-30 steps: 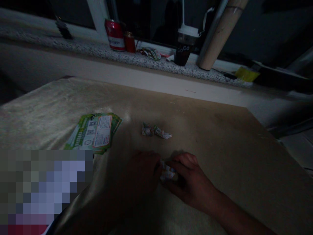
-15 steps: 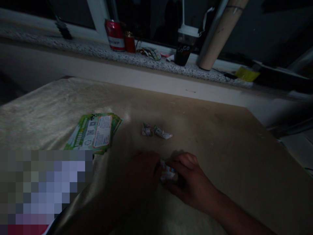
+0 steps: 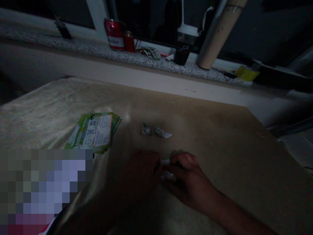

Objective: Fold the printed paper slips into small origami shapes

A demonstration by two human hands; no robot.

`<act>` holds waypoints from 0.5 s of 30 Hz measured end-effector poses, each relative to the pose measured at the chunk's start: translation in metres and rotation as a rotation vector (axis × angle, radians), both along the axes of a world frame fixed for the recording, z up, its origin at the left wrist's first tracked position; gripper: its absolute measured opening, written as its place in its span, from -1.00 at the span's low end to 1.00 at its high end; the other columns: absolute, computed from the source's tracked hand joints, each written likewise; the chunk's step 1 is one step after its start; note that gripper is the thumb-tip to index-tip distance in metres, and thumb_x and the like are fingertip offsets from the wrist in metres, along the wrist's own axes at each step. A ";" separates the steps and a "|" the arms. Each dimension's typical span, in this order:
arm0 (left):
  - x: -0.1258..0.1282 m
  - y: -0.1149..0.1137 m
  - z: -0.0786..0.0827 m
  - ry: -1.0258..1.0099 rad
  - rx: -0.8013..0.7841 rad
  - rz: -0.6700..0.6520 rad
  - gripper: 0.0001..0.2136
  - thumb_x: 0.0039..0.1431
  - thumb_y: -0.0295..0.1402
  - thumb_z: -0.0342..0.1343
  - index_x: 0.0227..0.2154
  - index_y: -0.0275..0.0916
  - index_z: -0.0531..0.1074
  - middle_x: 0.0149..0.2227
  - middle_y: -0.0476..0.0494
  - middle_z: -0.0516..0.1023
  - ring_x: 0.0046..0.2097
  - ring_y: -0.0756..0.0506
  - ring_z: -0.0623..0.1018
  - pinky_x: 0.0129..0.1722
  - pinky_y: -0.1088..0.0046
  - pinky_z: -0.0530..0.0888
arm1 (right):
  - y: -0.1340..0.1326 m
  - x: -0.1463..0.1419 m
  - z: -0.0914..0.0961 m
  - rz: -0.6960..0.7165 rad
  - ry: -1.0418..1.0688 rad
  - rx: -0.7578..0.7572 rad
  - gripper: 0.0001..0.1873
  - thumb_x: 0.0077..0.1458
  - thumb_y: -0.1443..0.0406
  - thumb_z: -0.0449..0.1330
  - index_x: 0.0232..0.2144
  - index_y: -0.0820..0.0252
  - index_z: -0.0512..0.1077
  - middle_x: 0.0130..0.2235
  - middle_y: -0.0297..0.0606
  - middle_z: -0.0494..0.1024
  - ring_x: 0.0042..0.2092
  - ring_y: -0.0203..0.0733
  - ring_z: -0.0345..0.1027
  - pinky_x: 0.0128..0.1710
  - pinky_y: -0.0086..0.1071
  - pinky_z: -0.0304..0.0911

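Observation:
Between my two hands, low on the table, is a small piece of folded printed paper (image 3: 167,176), mostly covered by fingers. My left hand (image 3: 144,169) lies in deep shadow with its fingers curled at the paper's left side. From the right, my right hand (image 3: 187,176) pinches the paper, fingers pressed across its middle. Just beyond the hands rest two small folded paper pieces, a left one (image 3: 147,129) and a right one (image 3: 162,132). A stack of green printed leaflets (image 3: 97,132) lies to the left.
The table (image 3: 232,147) has a yellowish cover. Behind it, a speckled windowsill (image 3: 83,47) bears a red can (image 3: 114,35), a small orange-red container (image 3: 129,41), a dark lidded cup (image 3: 183,49), a cardboard tube (image 3: 217,39) and a yellow packet (image 3: 246,74). A blurred patch covers the lower left.
The fingers of my right hand have moved over the paper, so less of its printed face shows. The two folded pieces and the leaflets stay put.

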State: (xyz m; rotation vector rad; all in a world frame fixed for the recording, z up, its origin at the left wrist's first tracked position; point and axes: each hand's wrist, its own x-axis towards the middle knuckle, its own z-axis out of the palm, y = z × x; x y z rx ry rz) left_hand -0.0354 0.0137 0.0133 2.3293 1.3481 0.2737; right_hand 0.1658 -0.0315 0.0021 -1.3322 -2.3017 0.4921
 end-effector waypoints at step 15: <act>-0.005 0.001 0.003 0.138 0.080 0.055 -0.81 0.20 -0.24 0.24 -0.32 -0.27 0.62 0.35 -0.50 0.33 0.34 -0.51 0.31 0.25 -0.21 0.25 | -0.001 0.000 0.002 -0.001 -0.033 -0.016 -0.71 0.20 0.25 0.36 -0.01 -0.01 0.59 -0.07 -0.20 0.47 0.02 0.04 0.31 0.09 -0.03 0.23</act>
